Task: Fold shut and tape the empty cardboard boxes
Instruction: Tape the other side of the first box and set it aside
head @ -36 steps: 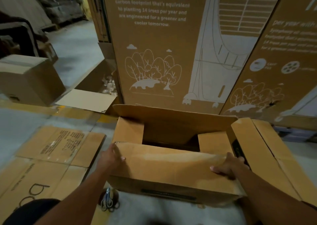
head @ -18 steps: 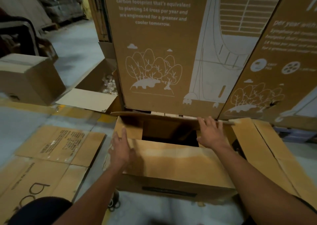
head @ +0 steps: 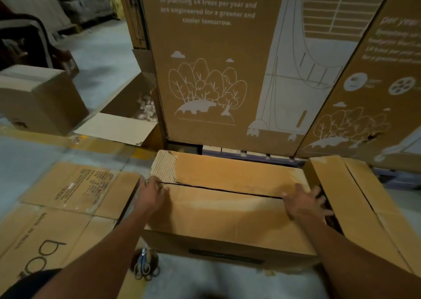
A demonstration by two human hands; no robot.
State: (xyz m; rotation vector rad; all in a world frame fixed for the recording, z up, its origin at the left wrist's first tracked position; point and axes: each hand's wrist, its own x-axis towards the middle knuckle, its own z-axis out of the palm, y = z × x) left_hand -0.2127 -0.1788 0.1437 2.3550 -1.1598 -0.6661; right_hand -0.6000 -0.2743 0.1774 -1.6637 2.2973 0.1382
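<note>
Brown rectangular cardboard box [head: 227, 212], on grey concrete floor [head: 107, 54]: 2 top flaps folded down, meeting at a dark seam. Left hand [head: 153, 195] and right hand [head: 304, 204], fingers spread, press flat on the flaps' ends. Scissors [head: 142, 265] beside box front.

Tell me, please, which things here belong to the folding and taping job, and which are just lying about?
In use: cardboard box, left hand, right hand, scissors.

Lying about: flattened cardboard, printed cartons, closed box.
</note>
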